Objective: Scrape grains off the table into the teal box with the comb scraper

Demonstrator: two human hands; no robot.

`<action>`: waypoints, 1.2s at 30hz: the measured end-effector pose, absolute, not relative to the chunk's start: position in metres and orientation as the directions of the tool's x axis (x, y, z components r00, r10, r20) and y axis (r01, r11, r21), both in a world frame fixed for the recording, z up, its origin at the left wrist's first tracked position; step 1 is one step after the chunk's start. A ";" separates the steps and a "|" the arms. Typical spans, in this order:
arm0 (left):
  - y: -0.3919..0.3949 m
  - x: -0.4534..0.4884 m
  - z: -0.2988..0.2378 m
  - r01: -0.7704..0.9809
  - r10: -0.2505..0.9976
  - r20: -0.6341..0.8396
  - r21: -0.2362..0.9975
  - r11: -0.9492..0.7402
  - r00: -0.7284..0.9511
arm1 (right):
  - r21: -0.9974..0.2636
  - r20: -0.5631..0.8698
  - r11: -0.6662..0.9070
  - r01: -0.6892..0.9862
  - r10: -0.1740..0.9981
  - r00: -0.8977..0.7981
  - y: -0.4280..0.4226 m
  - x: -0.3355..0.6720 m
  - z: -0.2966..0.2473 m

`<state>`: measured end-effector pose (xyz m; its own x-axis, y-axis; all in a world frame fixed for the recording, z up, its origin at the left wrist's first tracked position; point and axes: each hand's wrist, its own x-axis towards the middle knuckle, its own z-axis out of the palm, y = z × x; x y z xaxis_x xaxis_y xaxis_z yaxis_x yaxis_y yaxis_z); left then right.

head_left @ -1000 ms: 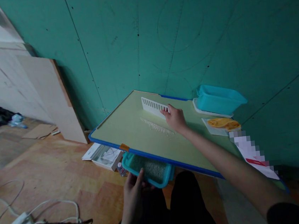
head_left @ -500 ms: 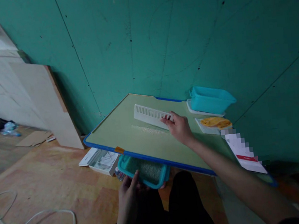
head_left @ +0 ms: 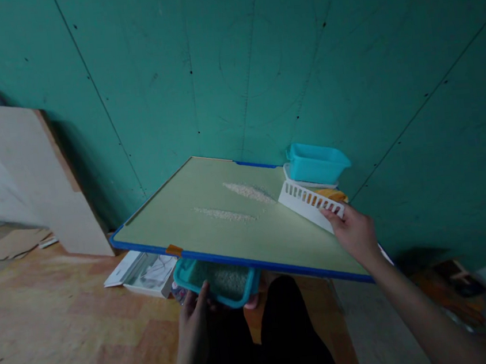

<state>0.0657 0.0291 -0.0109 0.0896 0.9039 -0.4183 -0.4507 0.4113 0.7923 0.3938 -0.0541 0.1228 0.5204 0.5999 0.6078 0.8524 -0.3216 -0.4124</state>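
Observation:
My right hand [head_left: 353, 233] grips one end of a white slotted plastic strip [head_left: 304, 203], held on edge over the right side of the table. To its left, two rows of small pale grains lie on the green tabletop: a farther row [head_left: 248, 192] and a nearer row [head_left: 224, 214]. Just below the table's front edge, my left hand [head_left: 194, 310] grasps the rim of a turquoise plastic basin [head_left: 240, 302]. Inside that basin lie pale grains [head_left: 229, 279]. Whether the strip touches the tabletop I cannot tell.
A second turquoise basin [head_left: 317, 162] stands on a white lid at the back right, with an orange-yellow cloth [head_left: 332, 194] partly behind the strip. Blue tape [head_left: 251, 261] runs along the table's front edge. An open white box [head_left: 146, 276] sits on the floor at left.
My right hand has moved the strip rightward, away from the grains, and the farther row now shows uncovered. My left hand still holds the basin. The camera has turned slightly right.

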 end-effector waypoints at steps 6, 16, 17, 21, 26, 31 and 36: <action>0.028 0.065 -0.011 -0.406 0.897 -0.437 0.810 0.424 0.064 | -0.491 0.546 -0.243 0.837 0.662 0.513 -0.030 0.398 0.123; 0.028 0.067 -0.012 -0.444 0.900 -0.426 0.791 0.421 0.094 | -0.509 0.545 -0.106 0.854 0.728 0.415 0.021 0.375 0.122; 0.028 0.067 -0.013 -0.443 0.904 -0.419 0.796 0.412 0.088 | -0.497 0.550 -0.098 0.862 0.732 0.401 0.026 0.368 0.122; 0.028 0.067 -0.014 -0.437 0.909 -0.402 0.802 0.407 0.107 | -0.434 0.568 -0.077 0.897 0.750 0.340 0.045 0.343 0.120; 0.028 0.068 -0.013 -0.422 0.911 -0.390 0.809 0.410 0.138 | -0.378 0.599 -0.009 0.926 0.760 0.252 0.062 0.318 0.115; 0.025 0.069 -0.009 -0.425 0.913 -0.377 0.809 0.406 0.153 | -0.347 0.613 0.073 0.935 0.772 0.167 0.066 0.300 0.115; 0.024 0.067 -0.003 -0.391 0.910 -0.377 0.822 0.414 0.172 | -0.350 0.610 0.149 0.925 0.785 0.104 0.062 0.282 0.118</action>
<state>0.0673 0.0235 -0.0031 0.1718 0.9102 -0.3769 -0.3906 0.4141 0.8221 0.2816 0.0624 0.1177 0.1042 0.7853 0.6102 0.9248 0.1493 -0.3500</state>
